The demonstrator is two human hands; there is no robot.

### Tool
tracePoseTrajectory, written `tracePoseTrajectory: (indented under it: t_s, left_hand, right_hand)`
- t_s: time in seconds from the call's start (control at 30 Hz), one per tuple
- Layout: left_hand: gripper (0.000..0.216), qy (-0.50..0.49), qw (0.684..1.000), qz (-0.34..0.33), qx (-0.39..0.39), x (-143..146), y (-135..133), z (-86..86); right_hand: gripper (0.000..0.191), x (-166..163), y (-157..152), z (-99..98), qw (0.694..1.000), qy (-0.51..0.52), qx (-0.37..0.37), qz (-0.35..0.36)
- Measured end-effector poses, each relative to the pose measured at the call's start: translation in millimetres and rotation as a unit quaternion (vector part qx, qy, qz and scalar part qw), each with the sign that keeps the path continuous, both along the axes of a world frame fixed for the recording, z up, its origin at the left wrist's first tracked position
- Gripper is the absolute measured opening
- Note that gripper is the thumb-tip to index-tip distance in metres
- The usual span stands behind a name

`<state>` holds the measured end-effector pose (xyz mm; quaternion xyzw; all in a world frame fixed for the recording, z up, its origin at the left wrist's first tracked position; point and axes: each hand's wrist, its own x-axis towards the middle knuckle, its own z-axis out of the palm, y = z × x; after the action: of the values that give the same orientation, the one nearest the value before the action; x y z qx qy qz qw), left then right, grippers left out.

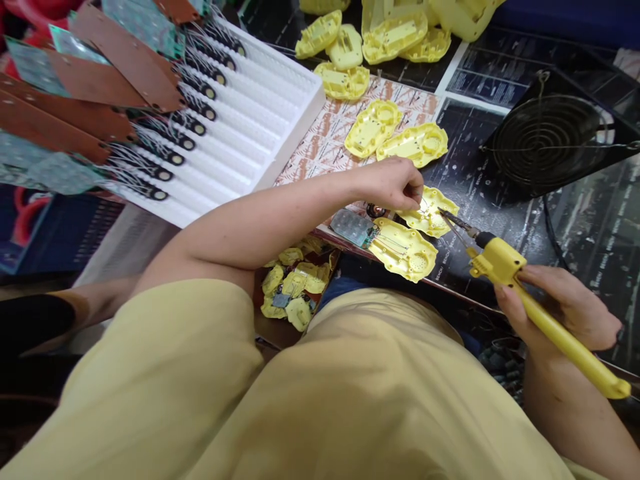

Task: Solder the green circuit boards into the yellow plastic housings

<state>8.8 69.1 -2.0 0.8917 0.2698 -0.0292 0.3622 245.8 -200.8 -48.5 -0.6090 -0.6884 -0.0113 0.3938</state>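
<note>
My right hand (565,307) grips a yellow soldering gun (500,260), its dark tip angled left over a yellow plastic shell half (440,205). At the opposite side of that shell, my left hand (397,183) is closed, fingertips pinched low over its edge. Whatever is in the pinch is too small to make out; thin wires show in the shell beside it. Nearer my body lies a second shell half (407,250) with wires running to a greenish circuit board (353,227). A small round dark speaker (376,211) sits partly under my left wrist.
A white foam tray (270,100) at left carries several wired speakers and brown and green boards (120,53). More yellow shells (373,127) lie beyond my left hand. A black fan (555,140) stands at right. Below the table edge, a box holds yellow parts (300,280).
</note>
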Motion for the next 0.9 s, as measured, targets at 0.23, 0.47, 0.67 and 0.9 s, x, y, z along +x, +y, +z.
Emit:
tracePoseTrajectory:
  t_s: [0.23,0.47,0.67,0.9]
  left_hand:
    - [0.015,-0.008,1.0,-0.001,0.003,-1.2,-2.1,-0.9]
    - [0.015,0.015,1.0,0.009,0.016,1.5,-7.6,3.0]
    - [0.02,0.013,1.0,0.019,-0.005,-0.4,-6.4,2.0]
    - [0.017,0.014,0.999,0.024,0.028,1.3,-9.9,-0.3]
  right_hand:
    - [0.02,-15.5,17.7,14.1,0.993,-0.01,0.085,0.082]
    - [0.015,-10.1,19.0,0.5,0.996,-0.03,-0.001,0.082]
    - [0.015,-3.3,11.2,-0.8,0.997,-0.012,-0.003,0.07]
    - [0.023,-5.1,18.3,-3.0,0.997,-0.031,-0.007,0.074]
